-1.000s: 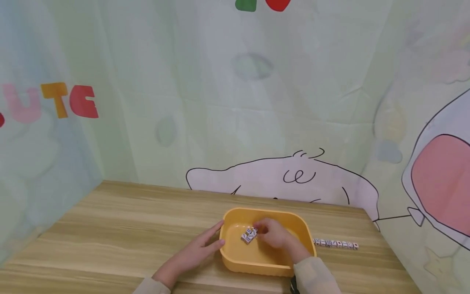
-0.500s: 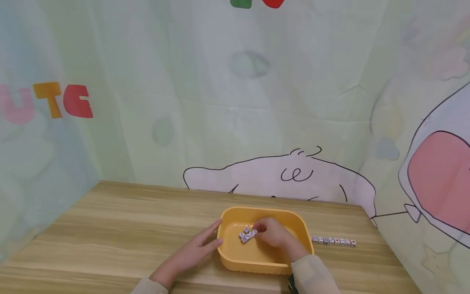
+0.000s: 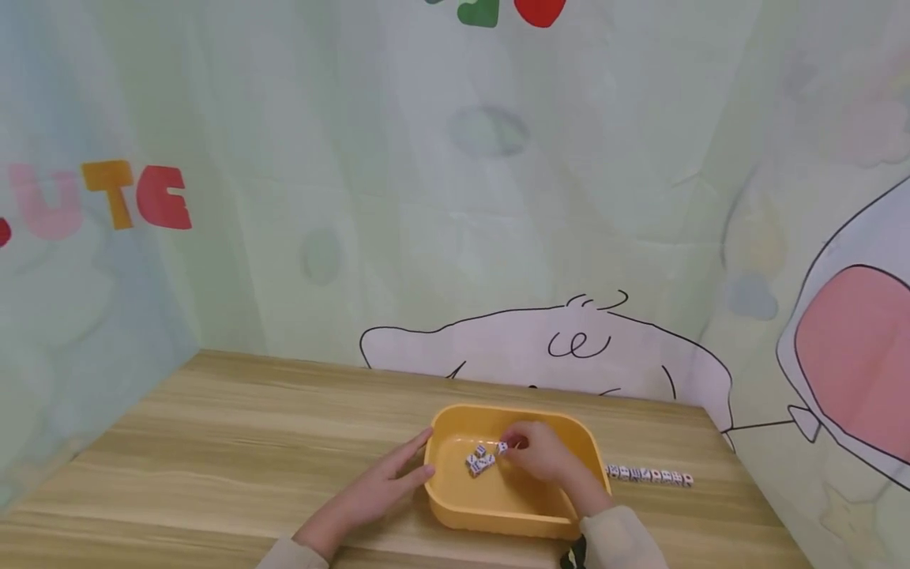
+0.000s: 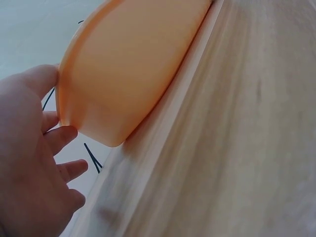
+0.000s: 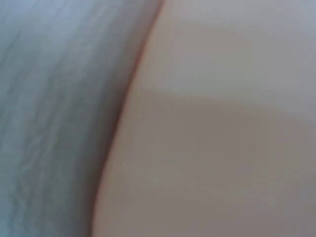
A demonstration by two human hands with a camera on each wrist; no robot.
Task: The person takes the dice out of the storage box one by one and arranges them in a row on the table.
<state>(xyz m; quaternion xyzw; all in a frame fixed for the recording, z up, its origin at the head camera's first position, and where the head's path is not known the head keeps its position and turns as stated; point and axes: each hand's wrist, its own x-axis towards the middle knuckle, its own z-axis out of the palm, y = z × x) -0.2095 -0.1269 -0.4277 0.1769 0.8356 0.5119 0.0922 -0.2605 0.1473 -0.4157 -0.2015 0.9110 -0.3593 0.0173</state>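
Observation:
In the head view a yellow plastic bin (image 3: 498,520) stands on the table, with several white dice (image 3: 479,461) clustered on its floor. My right hand (image 3: 542,454) reaches inside and pinches one die (image 3: 502,447) between thumb and fingers, just right of the cluster. At the bin's left side my left hand (image 3: 387,478) rests its extended fingers and thumb against the wall. The left wrist view gives this hand (image 4: 34,143) close up, thumb and a fingertip touching the bin (image 4: 133,59) near its edge. Only blurred skin and sleeve fill the right wrist view.
A straight row of several dice (image 3: 650,475) runs rightward from the bin's right side on the wooden table (image 3: 284,427). Behind the table hangs a printed cloth backdrop (image 3: 398,197). A black strap (image 3: 573,553) shows by the right sleeve.
My right hand has drawn slightly right, away from the cluster, with a die at its fingertips. The remaining dice have shifted apart a little. My left hand stays at the bin.

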